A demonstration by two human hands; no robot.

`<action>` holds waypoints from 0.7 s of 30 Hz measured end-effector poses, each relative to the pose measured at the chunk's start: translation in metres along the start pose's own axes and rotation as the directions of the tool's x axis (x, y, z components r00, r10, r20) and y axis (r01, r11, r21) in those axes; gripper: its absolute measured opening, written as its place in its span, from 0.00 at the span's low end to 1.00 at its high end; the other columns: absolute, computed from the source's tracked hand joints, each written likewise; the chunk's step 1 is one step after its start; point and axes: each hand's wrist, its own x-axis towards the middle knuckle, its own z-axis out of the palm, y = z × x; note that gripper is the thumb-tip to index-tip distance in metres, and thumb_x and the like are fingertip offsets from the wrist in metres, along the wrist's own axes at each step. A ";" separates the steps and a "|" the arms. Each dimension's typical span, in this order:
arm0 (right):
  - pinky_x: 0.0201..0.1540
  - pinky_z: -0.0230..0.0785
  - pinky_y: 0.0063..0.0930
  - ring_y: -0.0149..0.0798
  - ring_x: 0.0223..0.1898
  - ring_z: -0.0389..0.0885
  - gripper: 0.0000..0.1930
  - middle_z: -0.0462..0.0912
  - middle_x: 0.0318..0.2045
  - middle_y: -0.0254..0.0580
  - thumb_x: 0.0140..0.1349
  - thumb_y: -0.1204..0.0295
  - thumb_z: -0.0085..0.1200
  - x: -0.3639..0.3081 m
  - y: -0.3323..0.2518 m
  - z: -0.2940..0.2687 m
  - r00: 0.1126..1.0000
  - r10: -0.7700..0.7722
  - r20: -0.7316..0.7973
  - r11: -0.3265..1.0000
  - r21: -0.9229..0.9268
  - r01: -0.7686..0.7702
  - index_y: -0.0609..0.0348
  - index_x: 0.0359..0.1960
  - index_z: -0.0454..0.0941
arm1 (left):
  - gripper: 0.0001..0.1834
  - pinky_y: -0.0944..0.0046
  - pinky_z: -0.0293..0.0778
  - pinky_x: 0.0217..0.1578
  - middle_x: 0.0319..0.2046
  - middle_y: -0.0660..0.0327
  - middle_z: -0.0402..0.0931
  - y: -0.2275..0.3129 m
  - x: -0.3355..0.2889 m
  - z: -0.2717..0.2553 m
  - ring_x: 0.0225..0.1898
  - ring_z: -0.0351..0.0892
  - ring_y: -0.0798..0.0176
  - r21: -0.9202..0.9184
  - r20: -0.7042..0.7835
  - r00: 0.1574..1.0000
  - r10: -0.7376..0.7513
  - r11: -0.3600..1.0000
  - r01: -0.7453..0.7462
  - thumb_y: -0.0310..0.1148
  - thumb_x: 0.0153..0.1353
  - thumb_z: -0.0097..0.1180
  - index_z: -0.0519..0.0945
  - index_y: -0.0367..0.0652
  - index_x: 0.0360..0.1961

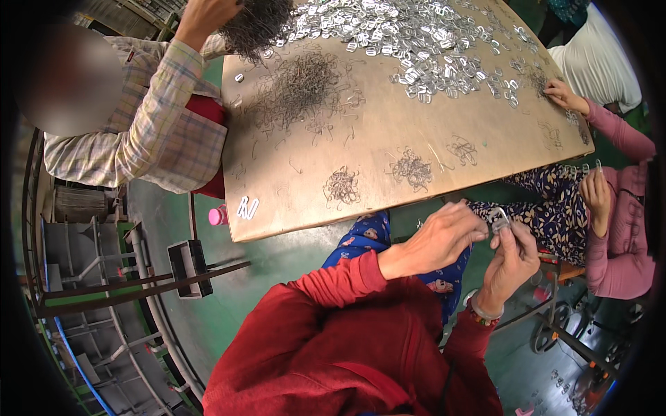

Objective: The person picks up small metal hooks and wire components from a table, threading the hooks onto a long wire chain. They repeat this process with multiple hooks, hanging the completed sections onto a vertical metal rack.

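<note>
Beyond the table's near edge, over my lap, both my hands come together. My right hand (pixel 511 263) pinches a silver metal buckle (pixel 499 215) between thumb and fingers. My left hand (pixel 447 238) is closed beside it, fingertips drawn together close to the buckle; whatever they grip is too small to make out. Small heaps of thin bent wire hooks lie on the table nearest me: one heap (pixel 341 187) to the left, another heap (pixel 411 170) in the middle and a sparse heap (pixel 462 149) to the right.
The brown-covered table (pixel 284 156) carries a large wire pile (pixel 305 87) and many silver buckles (pixel 444 69). At left, a person's hand (pixel 205 21) holds a wire clump (pixel 258 28). Another person's hands (pixel 567 96) work at right. A pink-lidded container (pixel 218 215) stands by the left corner.
</note>
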 end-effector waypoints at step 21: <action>0.25 0.66 0.19 0.31 0.24 0.73 0.10 0.76 0.30 0.47 0.52 0.89 0.53 -0.028 -0.014 0.002 0.991 0.100 0.088 0.987 0.116 -0.110 0.67 0.36 0.75 | 0.10 0.58 0.68 0.46 0.35 0.54 0.71 -0.175 -0.008 -0.212 0.42 0.69 0.52 0.872 0.198 0.958 -0.206 0.484 -0.076 0.26 0.52 0.51 0.73 0.40 0.38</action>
